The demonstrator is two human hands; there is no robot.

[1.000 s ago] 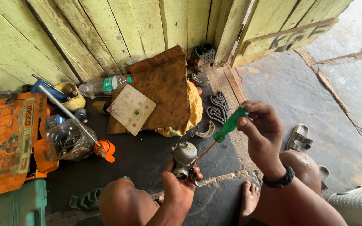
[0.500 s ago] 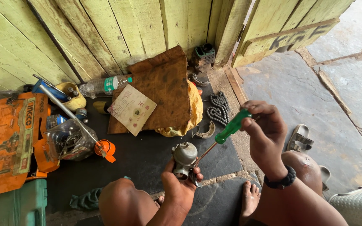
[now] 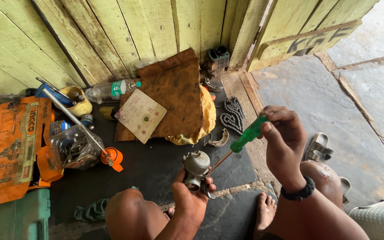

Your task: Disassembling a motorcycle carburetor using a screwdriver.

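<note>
My left hand grips a small grey metal carburetor from below, holding it above the dark floor mat. My right hand is closed around the green handle of a screwdriver. Its thin shaft slants down to the left and its tip meets the side of the carburetor. My bare knees sit under both arms, and a black band is on my right wrist.
A brown cardboard sheet, a yellow cloth and a coiled chain lie ahead by the green plank wall. An orange tool case, a clear tub of parts, a plastic bottle and an orange funnel are at left. Sandals lie at right.
My right hand has turned the screwdriver slightly, with its tip staying at the carburetor. My left hand holds still.
</note>
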